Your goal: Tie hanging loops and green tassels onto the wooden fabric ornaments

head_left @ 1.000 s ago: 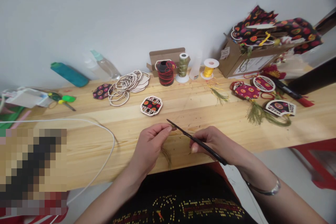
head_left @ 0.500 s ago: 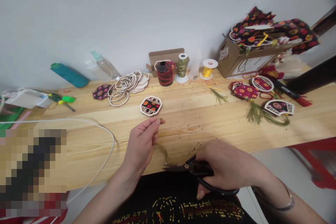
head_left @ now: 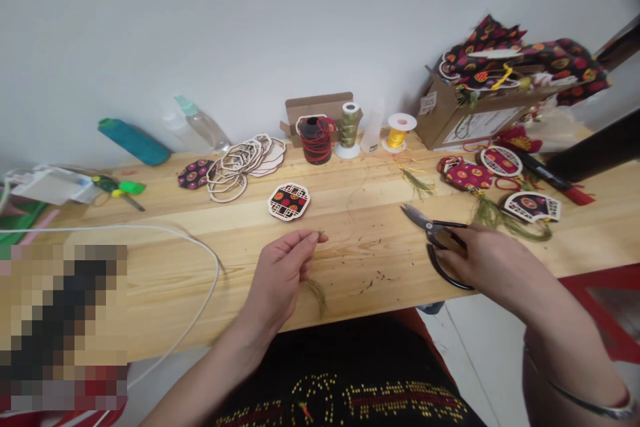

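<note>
Near the middle of the table, my left hand (head_left: 285, 267) pinches a green thread tassel (head_left: 316, 295), whose strands hang below the fingers. My right hand (head_left: 487, 257) is closed on the black handles of a pair of scissors (head_left: 429, 225) at the right part of the table. Their blades point up and left, away from the tassel. An ornament with a patterned fabric centre and pale frame (head_left: 289, 202) lies just beyond my left hand. Dark small scraps (head_left: 379, 277) are scattered between my hands.
Pale wooden frames (head_left: 243, 163) lie at the back left. Spools of red cord (head_left: 317, 141), green thread (head_left: 349, 128) and yellow thread (head_left: 399, 133) stand along the wall. Finished-looking ornaments (head_left: 469, 175) and a cardboard box (head_left: 443, 113) are at the right. A white cable (head_left: 216, 267) curves at the left.
My right hand has carried the scissors up and to the right, from the table's front edge onto the table area. My left hand has shifted slightly right with the tassel.
</note>
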{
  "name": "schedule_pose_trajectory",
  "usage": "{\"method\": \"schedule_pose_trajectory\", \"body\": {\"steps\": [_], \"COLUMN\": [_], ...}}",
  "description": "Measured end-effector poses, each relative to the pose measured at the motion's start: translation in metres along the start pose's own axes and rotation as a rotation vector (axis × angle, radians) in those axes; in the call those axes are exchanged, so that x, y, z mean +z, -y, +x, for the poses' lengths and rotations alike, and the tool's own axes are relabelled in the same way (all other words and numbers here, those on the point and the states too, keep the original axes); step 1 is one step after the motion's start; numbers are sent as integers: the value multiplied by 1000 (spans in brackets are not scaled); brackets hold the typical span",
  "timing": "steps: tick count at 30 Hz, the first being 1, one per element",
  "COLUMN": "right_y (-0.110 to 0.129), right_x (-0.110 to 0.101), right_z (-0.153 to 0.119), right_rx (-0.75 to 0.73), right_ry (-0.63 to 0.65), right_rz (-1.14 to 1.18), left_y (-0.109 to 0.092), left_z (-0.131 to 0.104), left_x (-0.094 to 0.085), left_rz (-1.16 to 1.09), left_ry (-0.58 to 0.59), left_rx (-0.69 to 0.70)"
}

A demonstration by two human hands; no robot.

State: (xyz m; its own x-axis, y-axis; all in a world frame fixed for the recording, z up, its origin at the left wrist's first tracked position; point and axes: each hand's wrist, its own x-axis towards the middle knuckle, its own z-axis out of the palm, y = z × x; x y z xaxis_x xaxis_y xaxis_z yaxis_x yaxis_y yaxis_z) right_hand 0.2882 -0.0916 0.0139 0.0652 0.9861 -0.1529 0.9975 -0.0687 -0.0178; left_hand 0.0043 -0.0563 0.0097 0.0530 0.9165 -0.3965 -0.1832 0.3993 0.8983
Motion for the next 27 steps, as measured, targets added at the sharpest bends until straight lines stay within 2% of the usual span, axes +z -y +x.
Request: {"method": "schedule_pose_trajectory", "body": {"steps": [2,4,6,8,10,14,17,21,27], "right_y": [6,17,34,55,77,109,117,117,117], "right_x": [-3,-7,-9,-9,-6,2,5,4,2], "right_z": [-2,-1,2,6,12,22,26,27,26], "right_rx": [33,30,-66,-228,-334,-306,-282,-285,-330], "right_ry": [-47,-150,-270,-307,-236,-59,-8,-9,-90], "right_rz": [-38,-2,198,534,858,1228,1340,1405,1303], "left_y": [1,1,2,2,3,4,5,6,3], "left_z": [0,-1,-2,-4,-5,-7,-7,-6,-8], "left_x": [1,2,4,7,8,9,9,9,12], "left_rz": [18,33,50,74,90,99,109,101,42], "left_ry": [16,35,58,74,90,137,168,190,221], "left_rx": [-5,-10,-15,-15,-17,-11,-10,-21,-101]}}
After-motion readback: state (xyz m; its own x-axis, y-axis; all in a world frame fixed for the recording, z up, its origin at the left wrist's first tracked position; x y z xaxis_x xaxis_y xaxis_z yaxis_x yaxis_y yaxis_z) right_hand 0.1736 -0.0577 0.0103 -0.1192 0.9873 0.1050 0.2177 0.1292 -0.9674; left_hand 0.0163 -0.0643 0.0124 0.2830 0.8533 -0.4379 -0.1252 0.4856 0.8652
